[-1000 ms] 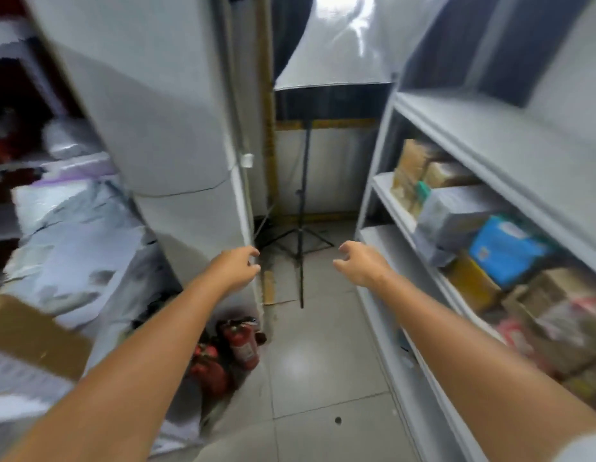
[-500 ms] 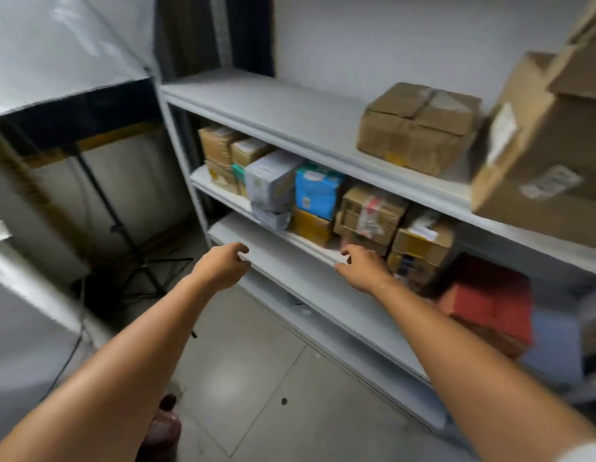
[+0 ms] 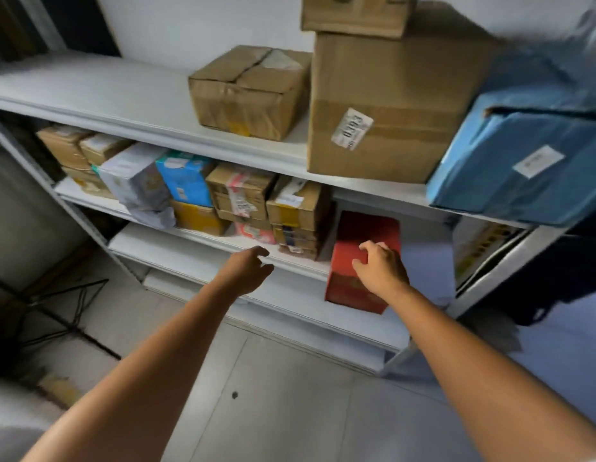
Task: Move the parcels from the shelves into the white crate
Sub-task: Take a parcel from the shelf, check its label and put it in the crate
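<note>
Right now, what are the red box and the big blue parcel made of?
Red box: likely cardboard with a smooth, slightly shiny red print; its edges are straight and folded sharp. Blue parcel: seems wrapped in thin, soft plastic, since the skin wrinkles and sags; what lies underneath is hidden.

The shelves [image 3: 90, 91] are white to pale grey. On the top one, a small carton [image 3: 250, 91] is plain brown with a yellow patch low on its front. The large carton [image 3: 390, 95] beside it is brown, banded with darker brown tape, and bears a white label [image 3: 351, 128] with black digits. The wrapped parcel [image 3: 523, 168] is blue with a white label. Lower down are a red box [image 3: 366, 228], a bright blue box [image 3: 186, 178], a yellow box [image 3: 198, 216] and a grey-white mailer bag [image 3: 136, 185]. The floor [image 3: 273, 395] is pale grey tile.
</note>
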Demonstrator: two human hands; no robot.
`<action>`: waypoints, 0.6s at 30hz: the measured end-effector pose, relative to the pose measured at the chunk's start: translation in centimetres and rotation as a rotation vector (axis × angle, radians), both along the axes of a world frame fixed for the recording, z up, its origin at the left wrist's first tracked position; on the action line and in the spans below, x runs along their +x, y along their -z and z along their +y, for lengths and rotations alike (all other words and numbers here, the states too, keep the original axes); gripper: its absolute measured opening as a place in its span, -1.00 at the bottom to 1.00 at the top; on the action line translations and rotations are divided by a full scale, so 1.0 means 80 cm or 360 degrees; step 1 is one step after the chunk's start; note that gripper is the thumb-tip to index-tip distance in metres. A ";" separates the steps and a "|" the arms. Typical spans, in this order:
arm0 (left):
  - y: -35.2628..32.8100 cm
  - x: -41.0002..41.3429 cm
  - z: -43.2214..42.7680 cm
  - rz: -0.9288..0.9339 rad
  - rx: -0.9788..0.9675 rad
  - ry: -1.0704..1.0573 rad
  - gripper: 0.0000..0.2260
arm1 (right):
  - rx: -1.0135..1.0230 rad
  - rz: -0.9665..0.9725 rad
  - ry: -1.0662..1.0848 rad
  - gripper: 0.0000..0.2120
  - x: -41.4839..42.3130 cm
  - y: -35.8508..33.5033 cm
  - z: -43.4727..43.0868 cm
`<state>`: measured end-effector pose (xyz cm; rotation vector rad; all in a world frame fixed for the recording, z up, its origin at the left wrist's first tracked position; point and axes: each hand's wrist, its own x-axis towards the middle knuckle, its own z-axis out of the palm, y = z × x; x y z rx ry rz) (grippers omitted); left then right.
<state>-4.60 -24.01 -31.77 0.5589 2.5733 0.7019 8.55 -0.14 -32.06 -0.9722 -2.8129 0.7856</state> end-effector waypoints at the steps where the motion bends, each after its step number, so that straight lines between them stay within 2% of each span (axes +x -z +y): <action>1: 0.008 0.006 0.020 -0.0039 0.0026 0.0002 -0.63 | 0.0016 -0.0018 0.0039 -0.64 0.008 0.008 0.013; 5: 0.041 0.021 0.093 -0.0178 0.0094 0.0045 -0.56 | -0.0023 -0.0107 0.0195 -0.53 0.033 0.039 0.054; 11: 0.082 0.019 0.164 -0.0295 0.0236 0.0091 -0.48 | -0.0301 -0.0066 0.0356 -0.25 0.043 0.083 0.078; 15: 0.107 0.016 0.175 -0.0410 0.0378 0.0139 -0.47 | -0.0630 0.0060 0.0443 -0.31 0.037 0.108 0.073; 18: 0.110 0.018 0.176 -0.0531 0.0549 0.0076 -0.47 | -0.0731 0.0196 0.0527 -0.29 0.035 0.113 0.067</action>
